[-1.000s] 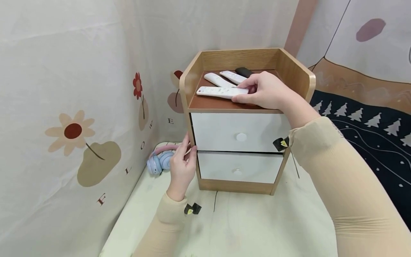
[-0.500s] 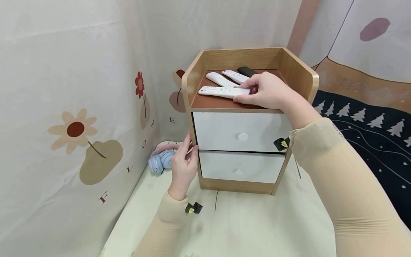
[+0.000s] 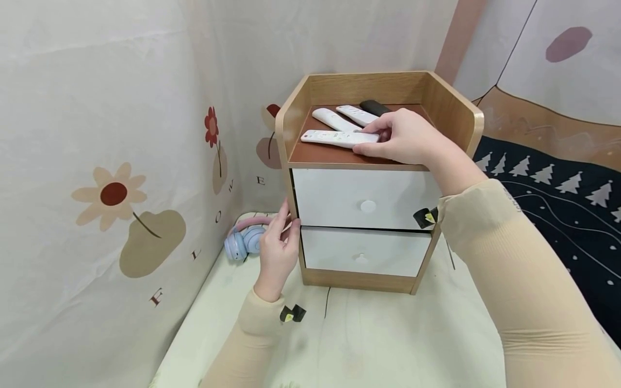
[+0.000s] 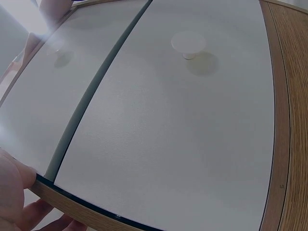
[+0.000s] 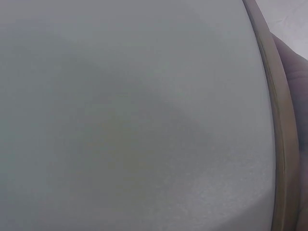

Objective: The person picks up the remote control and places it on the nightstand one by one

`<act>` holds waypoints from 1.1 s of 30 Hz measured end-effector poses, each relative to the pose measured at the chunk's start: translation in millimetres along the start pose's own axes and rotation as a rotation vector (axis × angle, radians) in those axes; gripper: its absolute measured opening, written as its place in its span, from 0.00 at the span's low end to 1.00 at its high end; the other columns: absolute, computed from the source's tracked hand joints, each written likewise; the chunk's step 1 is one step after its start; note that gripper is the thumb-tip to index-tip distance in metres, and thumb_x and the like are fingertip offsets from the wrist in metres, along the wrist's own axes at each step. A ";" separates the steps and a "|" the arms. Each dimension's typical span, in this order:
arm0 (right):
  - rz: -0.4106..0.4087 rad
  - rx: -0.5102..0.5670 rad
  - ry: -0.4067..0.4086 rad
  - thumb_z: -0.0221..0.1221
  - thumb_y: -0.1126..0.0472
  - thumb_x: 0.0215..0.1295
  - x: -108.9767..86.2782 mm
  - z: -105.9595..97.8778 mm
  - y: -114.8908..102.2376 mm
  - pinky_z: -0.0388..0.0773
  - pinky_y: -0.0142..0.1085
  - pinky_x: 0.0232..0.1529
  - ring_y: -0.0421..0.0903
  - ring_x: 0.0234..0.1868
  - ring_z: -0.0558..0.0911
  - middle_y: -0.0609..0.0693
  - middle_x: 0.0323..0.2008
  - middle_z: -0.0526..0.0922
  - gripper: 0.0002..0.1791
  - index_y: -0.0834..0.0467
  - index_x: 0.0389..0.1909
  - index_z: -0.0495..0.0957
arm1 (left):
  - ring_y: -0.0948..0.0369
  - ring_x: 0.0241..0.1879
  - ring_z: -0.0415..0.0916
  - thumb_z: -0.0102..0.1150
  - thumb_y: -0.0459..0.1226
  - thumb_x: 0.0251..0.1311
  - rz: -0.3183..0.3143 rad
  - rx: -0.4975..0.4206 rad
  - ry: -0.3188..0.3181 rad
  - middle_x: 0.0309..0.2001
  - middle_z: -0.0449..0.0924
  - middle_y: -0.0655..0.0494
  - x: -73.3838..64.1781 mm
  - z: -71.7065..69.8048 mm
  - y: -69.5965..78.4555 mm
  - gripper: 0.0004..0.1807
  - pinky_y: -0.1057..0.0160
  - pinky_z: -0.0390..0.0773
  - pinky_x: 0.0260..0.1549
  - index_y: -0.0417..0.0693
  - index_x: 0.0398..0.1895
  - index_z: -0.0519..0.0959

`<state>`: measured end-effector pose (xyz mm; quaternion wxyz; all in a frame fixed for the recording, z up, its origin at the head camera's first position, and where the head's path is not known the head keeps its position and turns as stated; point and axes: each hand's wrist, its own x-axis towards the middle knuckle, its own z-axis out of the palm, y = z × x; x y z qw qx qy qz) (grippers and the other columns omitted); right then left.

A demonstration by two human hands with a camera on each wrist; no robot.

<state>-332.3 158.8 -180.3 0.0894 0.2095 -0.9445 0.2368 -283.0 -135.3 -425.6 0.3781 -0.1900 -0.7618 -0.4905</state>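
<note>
A small wooden cabinet (image 3: 359, 280) with two white drawers bears several remotes on its brown top. The right hand (image 3: 406, 137) pinches the right end of the front white remote control (image 3: 335, 138) between thumb and fingers; the remote lies crosswise close over the top. Behind it lie two more white remotes (image 3: 333, 119) and a dark remote (image 3: 374, 107), partly covered by the hand. The left hand (image 3: 277, 253) rests against the cabinet's left side, fingers extended, its thumb (image 4: 24, 175) at the front edge in the left wrist view.
Raised wooden walls (image 3: 366, 89) border the top at the back and sides. Both drawers, the upper (image 3: 330, 196) and lower (image 3: 335, 250), are closed. Blue and pink headphones (image 3: 242, 242) lie left of the cabinet, near the patterned cloth wall (image 3: 204, 48). A pale sheet (image 3: 368, 334) lies beneath.
The whole scene has shifted very slightly in the head view. Both hands keep their places on the remote control and the cabinet.
</note>
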 end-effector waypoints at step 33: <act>-0.564 0.274 0.529 0.68 0.68 0.69 -96.4 48.3 13.7 0.81 0.19 0.44 0.35 0.39 0.82 0.50 0.38 0.88 0.11 0.66 0.49 0.89 | 0.44 0.61 0.88 0.64 0.31 0.77 0.080 0.071 -0.007 0.69 0.84 0.41 -4.6 -14.0 2.7 0.31 0.56 0.91 0.60 0.41 0.81 0.72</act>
